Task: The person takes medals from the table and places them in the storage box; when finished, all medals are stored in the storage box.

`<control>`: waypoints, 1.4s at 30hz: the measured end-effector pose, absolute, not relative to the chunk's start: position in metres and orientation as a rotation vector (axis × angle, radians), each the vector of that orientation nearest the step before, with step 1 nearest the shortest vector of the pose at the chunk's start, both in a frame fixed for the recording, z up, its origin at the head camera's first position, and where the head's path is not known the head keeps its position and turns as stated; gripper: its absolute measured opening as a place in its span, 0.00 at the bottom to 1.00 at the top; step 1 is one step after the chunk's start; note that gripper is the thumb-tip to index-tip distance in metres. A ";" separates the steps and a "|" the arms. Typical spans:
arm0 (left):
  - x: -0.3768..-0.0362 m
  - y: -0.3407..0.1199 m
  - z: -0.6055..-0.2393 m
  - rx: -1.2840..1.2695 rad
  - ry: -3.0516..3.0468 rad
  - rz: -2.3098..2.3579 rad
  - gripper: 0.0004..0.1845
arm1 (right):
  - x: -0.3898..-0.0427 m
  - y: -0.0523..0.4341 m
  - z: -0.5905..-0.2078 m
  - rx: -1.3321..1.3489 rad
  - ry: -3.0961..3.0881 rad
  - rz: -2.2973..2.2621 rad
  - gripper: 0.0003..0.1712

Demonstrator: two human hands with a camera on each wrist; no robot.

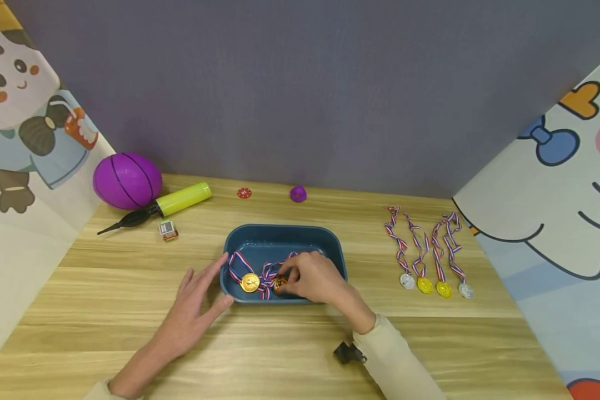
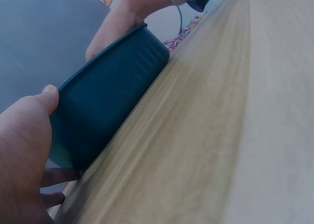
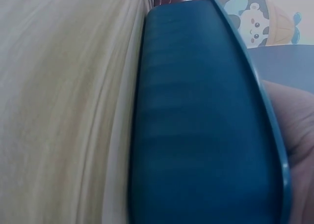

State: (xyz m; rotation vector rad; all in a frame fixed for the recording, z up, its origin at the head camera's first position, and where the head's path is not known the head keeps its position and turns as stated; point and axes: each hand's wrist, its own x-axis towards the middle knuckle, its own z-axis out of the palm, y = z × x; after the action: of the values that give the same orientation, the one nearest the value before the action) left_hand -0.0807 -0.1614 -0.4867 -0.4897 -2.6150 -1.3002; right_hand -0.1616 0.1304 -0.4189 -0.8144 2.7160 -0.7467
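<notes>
A dark blue plastic bin (image 1: 285, 226) stands in the middle of the table. Inside it lie a gold medal (image 1: 250, 283) and a second, darker gold medal (image 1: 280, 285), with striped red, white and blue ribbons (image 1: 239, 260) around them. My right hand (image 1: 316, 276) reaches over the near rim and pinches the darker medal between thumb and fingers; part of that medal is covered. My left hand (image 1: 192, 308) touches the bin's left end with fingers extended. In the left wrist view its thumb (image 2: 50, 95) lies against the bin's wall.
On the right lie several ribboned medals (image 1: 425, 285), gold and silver. A purple ball (image 1: 128, 181), a yellow-and-black hand pump (image 1: 184, 200) and a small box (image 1: 168, 229) sit at the left. Behind the bin are a red chip (image 1: 244, 193) and a small purple object (image 1: 298, 193).
</notes>
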 end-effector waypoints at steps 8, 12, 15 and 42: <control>-0.081 -0.161 -0.487 -0.490 -2.617 -1.301 0.43 | -0.157 0.140 -0.413 -0.796 2.754 -0.850 0.13; -0.081 -0.162 -0.487 -0.485 -2.617 -1.295 0.43 | -0.155 0.146 -0.411 -0.807 2.749 -0.938 0.14; -0.081 -0.162 -0.487 -0.483 -2.619 -1.297 0.43 | -0.153 0.151 -0.411 -0.797 2.743 -0.997 0.15; -0.080 -0.161 -0.486 -0.482 -2.621 -1.309 0.43 | -0.134 0.188 -0.421 -0.487 2.862 -1.513 0.25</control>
State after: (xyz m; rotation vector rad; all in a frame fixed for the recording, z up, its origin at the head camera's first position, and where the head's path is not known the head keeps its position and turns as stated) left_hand -0.0800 -0.1609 -0.4857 -0.4824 -2.6210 -1.3089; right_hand -0.1342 0.1879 -0.4208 -0.4874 2.8623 -1.5130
